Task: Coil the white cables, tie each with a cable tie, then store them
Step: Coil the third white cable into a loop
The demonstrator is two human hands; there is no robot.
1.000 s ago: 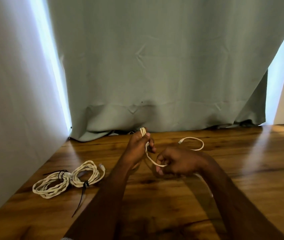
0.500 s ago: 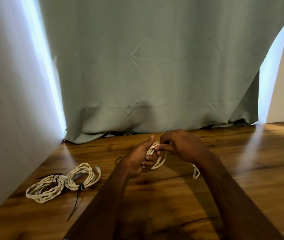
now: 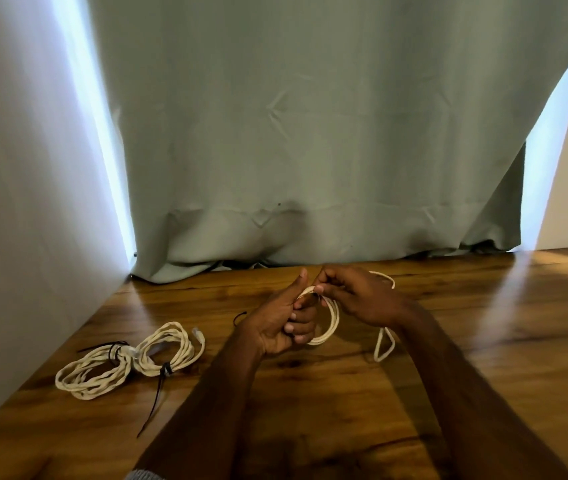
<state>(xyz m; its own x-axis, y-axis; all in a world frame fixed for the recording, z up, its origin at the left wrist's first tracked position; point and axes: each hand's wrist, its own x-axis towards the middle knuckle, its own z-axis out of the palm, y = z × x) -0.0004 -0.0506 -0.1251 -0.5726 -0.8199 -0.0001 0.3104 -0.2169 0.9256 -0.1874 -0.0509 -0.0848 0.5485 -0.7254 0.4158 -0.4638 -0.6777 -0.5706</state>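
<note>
The white cable [image 3: 334, 318] is held above the wooden table [image 3: 483, 341], gathered into a small coil between both hands. The left hand [image 3: 277, 327] has its fingers curled round the near-left side of the coil, thumb raised along its top, so the loops hang just to the right of its knuckles. The right hand [image 3: 355, 296] pinches the top of the coil with thumb and fingertips, touching the left thumb's tip; the coil hangs below and to the left of its palm. A loose stretch of the same cable passes behind the right hand, shows as a curve past its far side, and drops into a narrow loop lying on the table just right of the coil, beside the right wrist.

Left of the left hand, well apart from it, two finished cable bundles [image 3: 126, 363] lie on the table, touching each other. Each is cinched with a black cable tie [image 3: 165, 370]; the nearer tie's long tail trails toward the table's front edge. A clear plug sticks out at the right bundle's far-right side. A thin black loop [image 3: 239, 317], possibly another tie, peeks out just behind the left wrist.

A green curtain [image 3: 310, 150] hangs behind the table's far edge. No container shows.
</note>
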